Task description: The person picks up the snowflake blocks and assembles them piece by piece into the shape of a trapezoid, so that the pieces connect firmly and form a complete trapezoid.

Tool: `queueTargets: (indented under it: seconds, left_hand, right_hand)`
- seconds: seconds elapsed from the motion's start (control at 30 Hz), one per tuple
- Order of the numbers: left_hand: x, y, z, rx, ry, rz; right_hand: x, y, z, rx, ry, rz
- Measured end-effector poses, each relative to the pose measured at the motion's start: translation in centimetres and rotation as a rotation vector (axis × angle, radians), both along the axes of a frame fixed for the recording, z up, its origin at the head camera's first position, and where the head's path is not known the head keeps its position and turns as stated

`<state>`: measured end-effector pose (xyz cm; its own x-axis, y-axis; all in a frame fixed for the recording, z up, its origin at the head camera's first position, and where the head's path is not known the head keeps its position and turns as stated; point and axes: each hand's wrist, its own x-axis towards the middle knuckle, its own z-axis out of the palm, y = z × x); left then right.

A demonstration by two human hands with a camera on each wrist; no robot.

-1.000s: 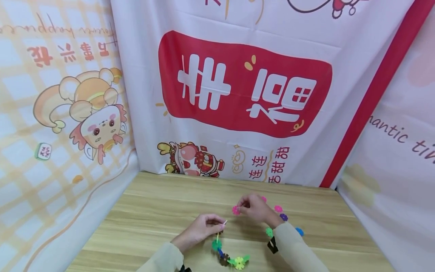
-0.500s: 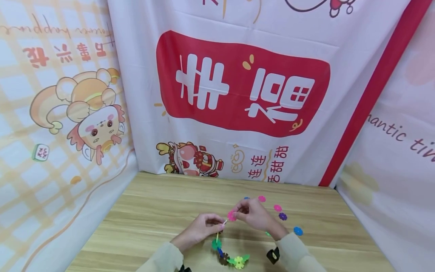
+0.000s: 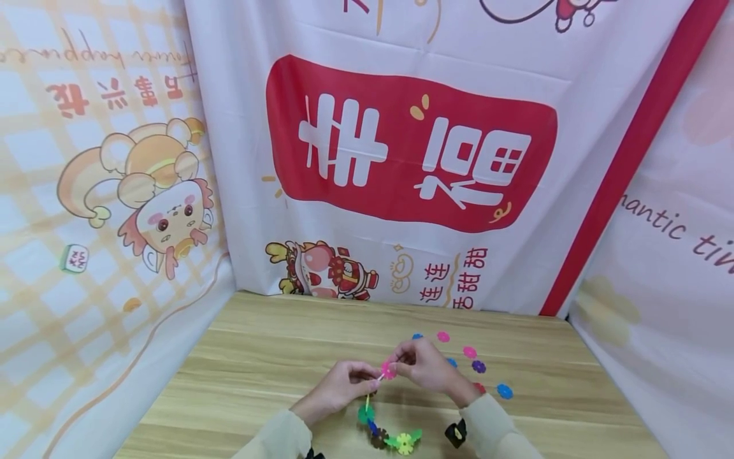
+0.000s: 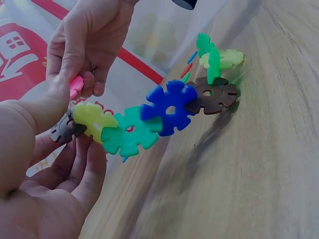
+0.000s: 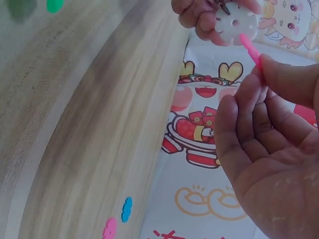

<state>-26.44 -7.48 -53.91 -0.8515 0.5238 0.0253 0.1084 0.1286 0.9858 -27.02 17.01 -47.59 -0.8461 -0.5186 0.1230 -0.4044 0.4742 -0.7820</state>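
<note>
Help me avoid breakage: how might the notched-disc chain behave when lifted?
The notched-disc chain probably stays fairly stiff, since its discs slot into each other. It should be light: they look thin and plastic. Tugging may pop discs apart, as notches look short.

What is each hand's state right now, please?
Left hand: closed, pinching a white flower disc.
Right hand: closed, pinching a pink flower disc.

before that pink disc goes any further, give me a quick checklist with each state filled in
1. Pink disc pinched by the right hand: ok
2. White disc gripped by the left hand: ok
3. Pink disc's tip at the white disc's edge: ok
4. Slots engaged: cannot tell
5. Chain without a visible break: ok
6. Spare purple disc on the table: ok
</note>
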Motion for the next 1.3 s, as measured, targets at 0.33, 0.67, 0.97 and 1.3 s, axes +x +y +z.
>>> queueTargets:
  seconds: [0.33,0.67,0.97,1.3]
  left_hand:
    - [0.6,0.6,-0.3,0.0,0.104,0.024]
    - [0.7,0.9,-0.3,-0.012,0.168,0.018]
    - [0.2,0.6,0.0,-0.045,0.136,-0.023]
    - [-0.9,1.5,1.1,-0.016,0.13,-0.004]
  right_hand:
    - [0.5,-0.8,-0.1,0.034,0.019,-0.093]
    - [0.7,-1.5,0.6,0.084,0.017,-0.111]
    - [0.3,-0.4,1.1,0.034,0.044,0.002]
    - [-0.1,0.6,2.0,0.08,0.005,0.095]
